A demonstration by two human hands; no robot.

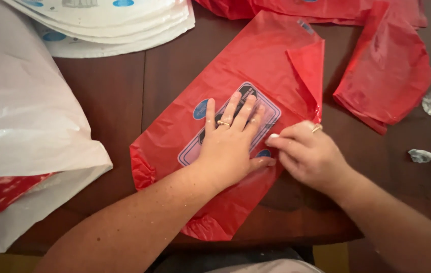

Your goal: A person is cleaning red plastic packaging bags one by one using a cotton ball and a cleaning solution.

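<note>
Red plastic bag (256, 76) flat on bench (119, 96), frame centre. Left hand (228, 146) pressed on it, fingers spread wide. Right hand (309, 154) beside, fingers pinching bag edge.

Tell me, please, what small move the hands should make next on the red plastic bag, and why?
Probably draw the right hand along the edge it pinches, creasing it, since the left hand lies flat on the red bag, pinning it to the table.
</note>
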